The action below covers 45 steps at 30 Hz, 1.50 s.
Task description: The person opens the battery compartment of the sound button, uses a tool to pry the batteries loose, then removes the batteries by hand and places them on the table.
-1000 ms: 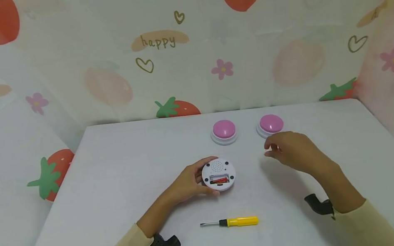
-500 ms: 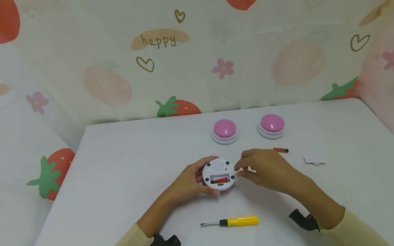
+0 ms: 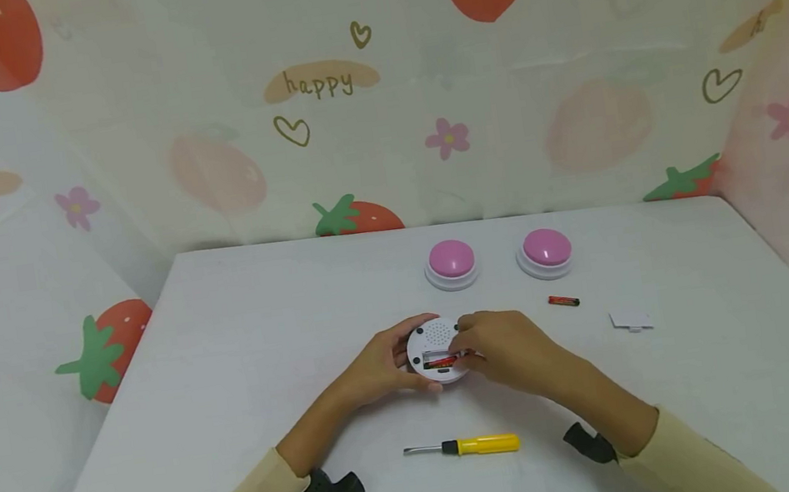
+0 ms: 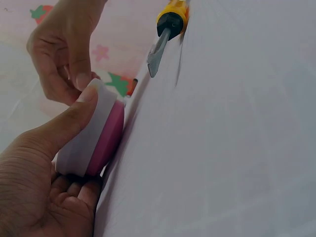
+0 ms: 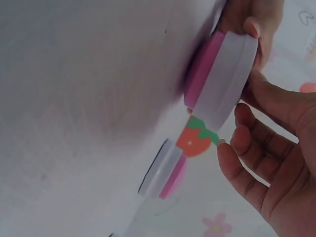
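Note:
My left hand (image 3: 381,365) grips a round white-and-pink push button (image 3: 433,333) by its rim, its white underside facing up. One red battery (image 3: 440,364) lies inside the uncovered battery compartment. Fingers of my right hand (image 3: 511,347) reach over the compartment's right end, by the battery; their tips are partly hidden, so I cannot see whether they pinch it. From the side, the left wrist view shows the button (image 4: 101,131) with its pink dome turned down. In the right wrist view my right hand (image 5: 276,148) has its thumb at the underside and other fingers loosely bent.
Two more pink push buttons, one on the left (image 3: 452,259) and one on the right (image 3: 547,247), stand behind my hands. A loose battery (image 3: 564,301) and a white battery cover (image 3: 631,319) lie to the right. A yellow-handled screwdriver (image 3: 479,445) lies in front.
My right hand has come left from near the right rear button to the held button's compartment, uncovering the loose battery and cover on the table. My left hand stays put.

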Each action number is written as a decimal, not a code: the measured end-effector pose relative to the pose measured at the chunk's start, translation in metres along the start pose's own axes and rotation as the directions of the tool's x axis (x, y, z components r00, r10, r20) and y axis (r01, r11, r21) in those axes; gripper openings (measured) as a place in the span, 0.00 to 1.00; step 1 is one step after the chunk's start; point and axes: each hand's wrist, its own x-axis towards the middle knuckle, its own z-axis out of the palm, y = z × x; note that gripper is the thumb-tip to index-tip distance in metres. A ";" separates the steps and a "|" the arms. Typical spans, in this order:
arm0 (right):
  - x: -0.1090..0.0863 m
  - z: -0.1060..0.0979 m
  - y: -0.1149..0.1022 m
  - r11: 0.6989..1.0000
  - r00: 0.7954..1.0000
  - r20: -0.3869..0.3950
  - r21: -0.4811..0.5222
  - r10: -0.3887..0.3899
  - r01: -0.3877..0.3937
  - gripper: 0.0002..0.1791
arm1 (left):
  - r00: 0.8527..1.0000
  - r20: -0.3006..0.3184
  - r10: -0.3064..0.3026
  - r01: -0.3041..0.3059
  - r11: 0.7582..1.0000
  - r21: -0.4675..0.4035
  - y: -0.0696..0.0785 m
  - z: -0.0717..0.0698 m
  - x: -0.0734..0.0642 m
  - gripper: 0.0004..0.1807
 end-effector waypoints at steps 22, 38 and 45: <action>-0.001 -0.002 -0.002 0.998 0.998 -0.055 -0.054 -0.015 0.012 0.10 | 1.000 0.004 0.010 -0.010 1.000 0.000 0.001 0.000 0.001 0.51; -0.030 -0.027 0.024 0.997 0.984 -0.178 -0.072 0.021 -0.035 0.10 | 1.000 -0.018 -0.003 0.003 0.999 0.039 0.001 0.002 0.002 0.52; -0.044 -0.037 0.047 0.994 0.975 -0.218 -0.092 0.044 -0.066 0.11 | 1.000 -0.015 0.011 -0.011 0.999 0.039 -0.001 0.001 0.002 0.52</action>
